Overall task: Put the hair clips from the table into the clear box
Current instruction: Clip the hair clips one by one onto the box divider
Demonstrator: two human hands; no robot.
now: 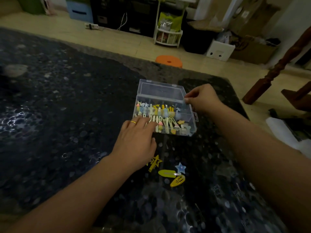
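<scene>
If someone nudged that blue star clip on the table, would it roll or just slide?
The blue star clip lies flat on the glossy table, so it would probably slide, not roll. It looks small and thin, likely light. Its points may make it easy to pinch.

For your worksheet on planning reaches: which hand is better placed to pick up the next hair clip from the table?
The left hand, probably. It lies just beyond the loose clips: yellow star clip, blue star clip. The right hand is farther off at the clear box, its fingers apparently pinching a small bluish clip.
</scene>
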